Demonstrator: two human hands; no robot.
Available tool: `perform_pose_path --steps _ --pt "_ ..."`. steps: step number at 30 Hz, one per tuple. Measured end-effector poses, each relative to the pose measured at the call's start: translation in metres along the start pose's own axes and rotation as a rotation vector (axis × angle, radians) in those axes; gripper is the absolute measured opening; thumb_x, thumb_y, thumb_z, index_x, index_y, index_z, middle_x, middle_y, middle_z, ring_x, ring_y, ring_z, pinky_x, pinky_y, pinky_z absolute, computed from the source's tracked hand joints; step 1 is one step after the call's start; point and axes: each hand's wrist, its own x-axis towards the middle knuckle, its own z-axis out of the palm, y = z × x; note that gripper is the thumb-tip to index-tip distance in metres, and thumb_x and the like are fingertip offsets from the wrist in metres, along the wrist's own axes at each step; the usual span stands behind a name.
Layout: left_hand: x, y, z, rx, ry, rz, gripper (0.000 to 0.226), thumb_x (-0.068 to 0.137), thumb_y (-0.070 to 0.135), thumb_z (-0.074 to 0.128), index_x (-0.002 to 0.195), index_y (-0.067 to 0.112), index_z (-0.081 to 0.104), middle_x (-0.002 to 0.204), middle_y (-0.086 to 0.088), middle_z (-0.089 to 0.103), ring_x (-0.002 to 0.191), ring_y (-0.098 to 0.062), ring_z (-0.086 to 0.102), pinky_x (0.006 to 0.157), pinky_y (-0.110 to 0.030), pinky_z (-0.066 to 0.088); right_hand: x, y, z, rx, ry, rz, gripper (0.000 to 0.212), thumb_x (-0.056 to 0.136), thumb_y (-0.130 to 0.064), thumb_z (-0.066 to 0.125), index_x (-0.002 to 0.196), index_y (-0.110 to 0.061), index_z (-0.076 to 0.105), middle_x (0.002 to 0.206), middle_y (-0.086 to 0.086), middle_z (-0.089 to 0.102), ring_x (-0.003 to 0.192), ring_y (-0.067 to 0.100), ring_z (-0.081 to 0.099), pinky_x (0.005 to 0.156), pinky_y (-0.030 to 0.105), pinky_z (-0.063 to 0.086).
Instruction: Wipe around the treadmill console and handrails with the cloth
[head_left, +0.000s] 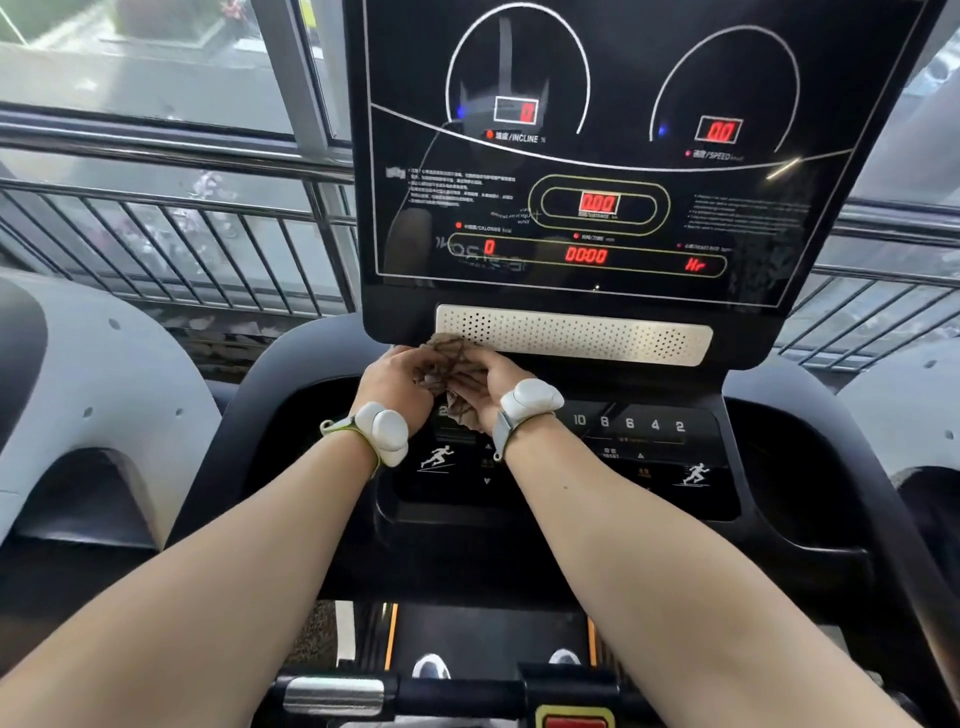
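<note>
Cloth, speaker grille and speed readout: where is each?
cloth (451, 364), head view, crumpled middle between the hands
speaker grille (582, 335), head view, perforated centre
speed readout (719, 130), head view, red digits

Bare forearms; white pod-shaped wrist devices (383, 433) on grey, green-edged straps; pale shoes (431, 666).

Daylit windows (156, 78) behind metal railing (171, 228).
</note>
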Motion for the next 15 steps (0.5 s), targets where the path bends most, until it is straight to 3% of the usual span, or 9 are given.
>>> perform_pose_path --steps 4,8,12,15 --pt "0.0 0.013 0.009 0.006 -0.016 -0.022 0.031 0.087 0.018 0.072 0.114 0.032 0.076 0.118 0.003 0.07 0.105 -0.022 0.067 0.094 -0.03 0.054 0.002 -0.005 -0.016 -0.025 -0.008 0.005 0.015 0.091 -0.008 0.067 0.08 -0.004 0.076 0.081 0.013 0.076 0.066 0.02 0.075 0.082 0.035 0.063" --pt "-0.001 0.031 0.024 0.001 -0.032 -0.062 0.034 0.088 0.014 0.067 0.114 0.034 0.076 0.119 0.006 0.07 0.108 -0.019 0.066 0.09 -0.021 0.048 0.0 -0.017 -0.037 0.009 -0.039 0.002 0.042 0.095 -0.006 0.061 0.056 -0.008 0.076 0.06 0.007 0.073 0.057 0.016 0.072 0.097 0.041 0.055" --pt "-0.003 0.054 0.041 0.006 -0.053 -0.074 0.035 0.09 0.013 0.065 0.117 0.031 0.075 0.123 0.006 0.069 0.111 -0.019 0.065 0.093 -0.022 0.048 0.0 -0.029 -0.064 0.051 -0.013 -0.002 0.026 0.098 -0.003 0.058 0.074 -0.001 0.069 0.061 0.01 0.072 0.069 0.023 0.07 0.101 0.044 0.056" --pt "-0.005 0.073 0.056 -0.008 -0.073 -0.107 0.039 0.088 0.012 0.063 0.118 0.034 0.075 0.125 0.007 0.07 0.111 -0.018 0.066 0.09 -0.021 0.049 0.002 -0.039 -0.085 0.046 -0.004 -0.004 0.023 0.098 -0.005 0.061 0.077 -0.001 0.067 0.06 0.009 0.072 0.067 0.022 0.069 0.095 0.042 0.058"
